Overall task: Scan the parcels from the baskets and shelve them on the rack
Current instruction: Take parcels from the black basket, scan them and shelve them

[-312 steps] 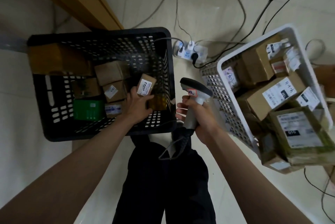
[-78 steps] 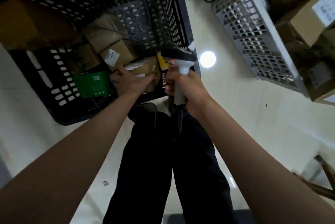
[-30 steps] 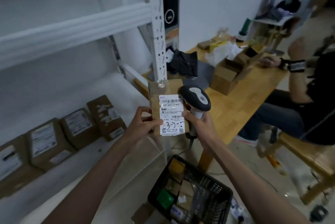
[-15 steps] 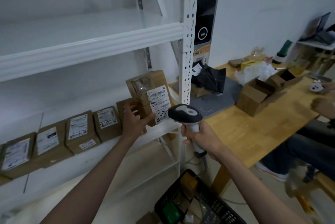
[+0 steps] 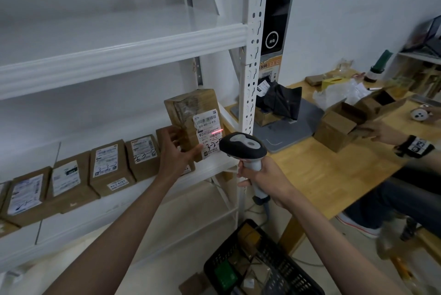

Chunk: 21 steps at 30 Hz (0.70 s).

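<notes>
My left hand (image 5: pixel 175 151) grips a brown parcel (image 5: pixel 188 113) wrapped in clear tape, held upright over the right end of the white rack's middle shelf (image 5: pixel 119 55). Its white label faces me, and a red scan line glows across the label. My right hand (image 5: pixel 260 175) grips the handle of a grey barcode scanner (image 5: pixel 243 145), whose head points at the label from just to the right. Several labelled brown parcels (image 5: pixel 109 168) lie in a row on the shelf to the left. The black basket (image 5: pixel 293 275) with more parcels sits on the floor below.
The rack's white upright post (image 5: pixel 250 67) stands just right of the parcel. A wooden table (image 5: pixel 334 163) to the right carries open cardboard boxes (image 5: pixel 341 125), a black bag and a grey pad. Another person sits there, one hand (image 5: pixel 379 132) on a box.
The parcel has moved closer to the shelf end and stands more upright. The scanner has risen to the label, and a red scan line now shows on it.
</notes>
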### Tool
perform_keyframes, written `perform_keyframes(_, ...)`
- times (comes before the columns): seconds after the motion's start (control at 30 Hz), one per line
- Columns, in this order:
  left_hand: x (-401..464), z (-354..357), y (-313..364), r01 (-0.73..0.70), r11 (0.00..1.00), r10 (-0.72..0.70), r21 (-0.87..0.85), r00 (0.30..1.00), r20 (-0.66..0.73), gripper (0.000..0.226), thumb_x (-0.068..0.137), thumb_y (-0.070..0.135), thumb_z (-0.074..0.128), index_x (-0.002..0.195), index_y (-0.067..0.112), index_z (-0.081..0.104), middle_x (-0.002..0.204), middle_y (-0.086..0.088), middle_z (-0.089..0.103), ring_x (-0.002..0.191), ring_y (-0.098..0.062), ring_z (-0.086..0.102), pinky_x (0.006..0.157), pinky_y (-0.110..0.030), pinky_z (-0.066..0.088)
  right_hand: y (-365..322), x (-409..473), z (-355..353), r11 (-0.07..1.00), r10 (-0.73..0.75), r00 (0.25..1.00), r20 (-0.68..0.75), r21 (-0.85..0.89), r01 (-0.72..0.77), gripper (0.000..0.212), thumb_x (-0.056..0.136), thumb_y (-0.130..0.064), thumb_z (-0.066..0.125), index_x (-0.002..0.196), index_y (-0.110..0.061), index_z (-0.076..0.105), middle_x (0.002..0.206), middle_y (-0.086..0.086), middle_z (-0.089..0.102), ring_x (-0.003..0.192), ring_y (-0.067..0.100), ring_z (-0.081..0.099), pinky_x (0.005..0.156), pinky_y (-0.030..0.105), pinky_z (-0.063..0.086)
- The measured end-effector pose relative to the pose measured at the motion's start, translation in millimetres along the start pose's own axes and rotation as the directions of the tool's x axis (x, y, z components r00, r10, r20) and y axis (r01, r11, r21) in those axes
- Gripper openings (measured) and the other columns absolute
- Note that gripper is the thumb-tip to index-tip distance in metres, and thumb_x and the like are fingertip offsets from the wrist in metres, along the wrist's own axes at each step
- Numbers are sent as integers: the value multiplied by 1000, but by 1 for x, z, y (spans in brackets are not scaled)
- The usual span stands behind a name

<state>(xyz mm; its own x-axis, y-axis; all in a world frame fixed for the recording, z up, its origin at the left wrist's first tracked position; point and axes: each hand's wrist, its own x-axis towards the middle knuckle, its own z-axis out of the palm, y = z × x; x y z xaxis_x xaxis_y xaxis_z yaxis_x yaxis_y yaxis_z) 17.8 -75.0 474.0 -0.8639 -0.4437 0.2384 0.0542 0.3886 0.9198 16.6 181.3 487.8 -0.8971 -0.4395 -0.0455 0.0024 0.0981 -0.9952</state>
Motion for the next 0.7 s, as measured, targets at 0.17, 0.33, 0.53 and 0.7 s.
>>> perform_keyframes(0.17, 3, 1, -1, 37, 999, -36, -24, 999, 40, 75, 70, 37, 90, 121, 34, 35, 120, 12, 54, 105, 0, 58, 74, -13, 47, 3, 9, 5, 999, 40, 998, -55, 26, -38, 10, 88, 10, 62, 91, 0, 63, 83, 8, 64, 75, 13, 71, 71, 37, 64)
perform_keyframes(0.33, 8, 13, 0, 224, 966, -204, -127, 968, 148, 73, 72, 48, 86, 125, 39, 37, 113, 17, 59, 105, -5, 61, 81, -30, 56, 15, 31, 10, 996, 57, 963, -264, 76, -38, 21, 92, 0, 66, 109, -11, 66, 109, 12, 72, 99, 30, 72, 85, 52, 61)
perform_keyframes(0.53, 18, 36, -7, 459, 842, -383, -283, 878, 286, 58, 76, 42, 86, 117, 38, 45, 110, -1, 74, 88, -16, 76, 62, -24, 59, 29, 69, 19, 990, 81, 931, -355, 139, -33, 20, 93, -18, 73, 113, -21, 69, 109, 0, 76, 103, 20, 71, 87, 47, 62)
perform_keyframes(0.7, 37, 43, -28, 533, 817, -464, -220, 834, 299, 53, 85, 53, 73, 128, 38, 46, 109, 6, 73, 82, -9, 75, 57, -20, 57, 41, 100, 32, 992, 91, 918, -385, 118, -49, 14, 94, -20, 71, 107, -17, 71, 103, 3, 77, 95, 20, 71, 82, 40, 57)
